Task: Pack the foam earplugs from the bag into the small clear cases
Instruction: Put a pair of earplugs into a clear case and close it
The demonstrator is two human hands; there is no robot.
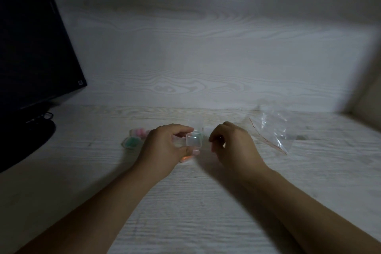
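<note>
My left hand [165, 146] grips a small clear case [193, 140] between thumb and fingers, just above the white wood-grain desk [206, 202]. An orange earplug [186, 158] lies on the desk under that hand. My right hand [231, 142] hovers just right of the case with fingers curled; whether it holds an earplug is hidden. Left of my left hand sit two filled cases, one with pink earplugs [138, 131] and one with green earplugs [132, 142]. The clear zip bag [272, 130] lies crumpled to the right.
A dark monitor [31, 47] stands at the left, with its base and cables [41, 128] on the desk. A white wood-grain wall panel [206, 57] rises behind the desk, and a side wall [367, 93] closes the right.
</note>
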